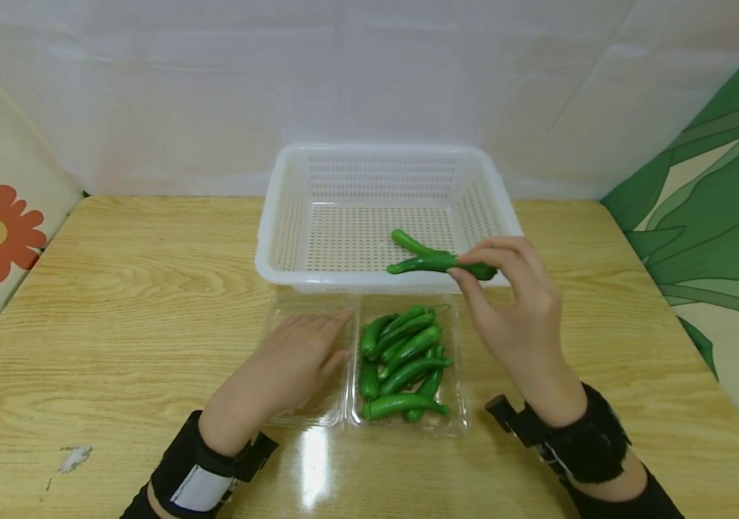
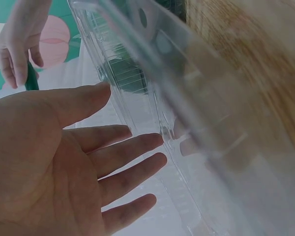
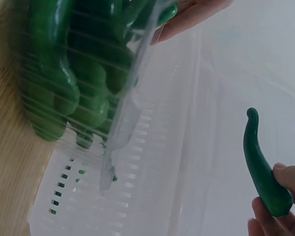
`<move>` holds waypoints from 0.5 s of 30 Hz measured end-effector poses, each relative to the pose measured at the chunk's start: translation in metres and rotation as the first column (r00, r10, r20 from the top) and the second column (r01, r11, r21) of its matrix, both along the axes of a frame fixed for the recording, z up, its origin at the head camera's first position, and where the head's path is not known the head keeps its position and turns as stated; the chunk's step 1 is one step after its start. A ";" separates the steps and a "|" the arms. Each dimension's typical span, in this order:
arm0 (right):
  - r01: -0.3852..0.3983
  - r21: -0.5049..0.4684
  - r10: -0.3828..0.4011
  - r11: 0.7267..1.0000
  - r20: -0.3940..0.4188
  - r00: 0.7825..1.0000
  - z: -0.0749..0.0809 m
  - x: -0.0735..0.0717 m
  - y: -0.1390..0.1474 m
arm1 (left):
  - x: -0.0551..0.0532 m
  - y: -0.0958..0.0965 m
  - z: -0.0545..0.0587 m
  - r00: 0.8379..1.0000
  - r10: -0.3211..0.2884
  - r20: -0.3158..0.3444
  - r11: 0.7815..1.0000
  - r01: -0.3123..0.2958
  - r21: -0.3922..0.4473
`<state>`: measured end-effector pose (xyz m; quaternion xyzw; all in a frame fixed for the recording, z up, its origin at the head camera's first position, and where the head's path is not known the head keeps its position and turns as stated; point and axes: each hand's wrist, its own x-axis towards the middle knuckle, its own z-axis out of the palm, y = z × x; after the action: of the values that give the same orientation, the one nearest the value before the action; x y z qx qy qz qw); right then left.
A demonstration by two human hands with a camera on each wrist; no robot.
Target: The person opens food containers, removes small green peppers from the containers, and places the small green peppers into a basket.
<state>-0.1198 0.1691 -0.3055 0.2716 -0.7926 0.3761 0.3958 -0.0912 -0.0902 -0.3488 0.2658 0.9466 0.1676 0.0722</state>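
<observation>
My right hand [image 1: 521, 306] pinches a green pepper [image 1: 424, 264] between thumb and fingers over the near right rim of a white basket [image 1: 272, 252]. In the right wrist view this pepper [image 3: 258, 157] hangs with its thin end up. Behind it, a second green pepper [image 1: 408, 241] lies in the basket, partly covered. My left hand [image 1: 294, 353] is over the lid half of a clear plastic box [image 1: 330, 414], fingers extended near the hinge; the left wrist view shows them fairly straight. Several green peppers [image 1: 408, 353] are piled in the box's right half.
The basket stands against a white sheet [image 1: 181, 94] at the back of the wooden table [image 1: 148, 288]. Flower-patterned panels [image 1: 726, 202] flank the table on both sides. A worn white patch [image 1: 75, 458] marks the tabletop at the front left.
</observation>
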 end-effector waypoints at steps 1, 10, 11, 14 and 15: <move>0.006 0.000 -0.006 1.000 0.004 1.000 0.000 -0.001 0.000 | 0.000 0.000 0.000 1.000 0.001 -0.001 1.000 -0.001 -0.001; 0.073 0.010 -0.074 0.997 0.065 0.995 -0.006 -0.011 0.007 | 0.000 -0.001 -0.001 1.000 -0.002 -0.009 1.000 0.002 -0.001; 0.080 0.012 -0.081 0.997 0.069 0.994 -0.007 -0.012 0.008 | 0.000 -0.001 0.000 1.000 -0.003 -0.012 1.000 0.003 0.000; 0.102 0.018 -0.103 0.995 0.079 0.992 -0.009 -0.014 0.010 | 0.000 0.000 0.000 1.000 -0.005 -0.018 1.000 0.005 0.003; 0.108 0.021 -0.109 0.994 0.082 0.991 -0.010 -0.015 0.010 | 0.000 0.000 0.000 1.000 -0.005 -0.019 1.000 0.005 0.003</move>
<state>-0.1346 0.1795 -0.3150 0.2155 -0.8249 0.3584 0.3803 -0.0911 -0.0905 -0.3490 0.2698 0.9463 0.1662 0.0633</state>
